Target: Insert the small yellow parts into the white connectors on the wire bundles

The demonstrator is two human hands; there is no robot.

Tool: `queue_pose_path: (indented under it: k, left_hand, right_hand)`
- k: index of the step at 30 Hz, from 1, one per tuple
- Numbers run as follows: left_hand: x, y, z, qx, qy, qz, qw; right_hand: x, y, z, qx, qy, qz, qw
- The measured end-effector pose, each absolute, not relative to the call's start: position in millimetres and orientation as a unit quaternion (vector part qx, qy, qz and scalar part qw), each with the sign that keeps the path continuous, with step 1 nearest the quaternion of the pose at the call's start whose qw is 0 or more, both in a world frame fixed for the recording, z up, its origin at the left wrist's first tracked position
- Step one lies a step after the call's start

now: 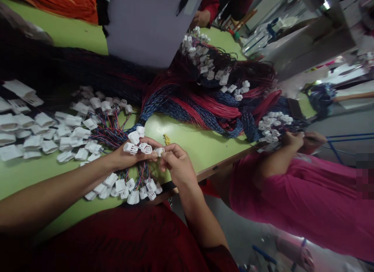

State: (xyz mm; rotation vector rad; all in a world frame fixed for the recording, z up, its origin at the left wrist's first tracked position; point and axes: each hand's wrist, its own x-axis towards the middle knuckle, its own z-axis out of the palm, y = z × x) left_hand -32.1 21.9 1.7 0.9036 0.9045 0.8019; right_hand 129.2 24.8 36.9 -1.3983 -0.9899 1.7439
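My left hand (128, 156) is closed around several white plastic wire connectors (145, 148), whose open ends point up and toward my right hand. My right hand (177, 161) pinches at one small white connector (159, 151) right beside the left fingertips. Whether a smaller part sits between the right fingertips cannot be made out. Red and blue wires run from the held connectors. Below the left hand hangs a cluster of white connectors (133, 196) near the table edge. Just beyond the fingers lies a small yellow bundle (166, 138).
More white connectors (41, 133) spread across the green table (204, 145) on the left. Long bundles of blue and red wire (187, 108) cross its middle, below a grey panel (143, 26). At right a co-worker in pink (292, 194) handles connectors; another person's hand (201, 18) shows behind.
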Motion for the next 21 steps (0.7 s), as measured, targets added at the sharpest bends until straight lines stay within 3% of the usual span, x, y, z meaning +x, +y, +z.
queue_pose_path:
  k: [8,15,21]
  left_hand:
    - [-29.5,21.7,6.1,0.387,0.405,0.369,0.741]
    - [-30.8,24.4,6.0,0.437,0.402,0.385,0.707]
    - [-26.8,24.9,-1.2,0.317,0.374,0.469,0.735]
  right_hand:
    - [134.7,21.9,40.0,-0.564,-0.447,0.615,0.322]
    - [135.0,15.5,41.4,-0.565,-0.642,0.408,0.320]
    - [162.3,-1.0,37.6,-0.551,-0.709,0.292,0.330]
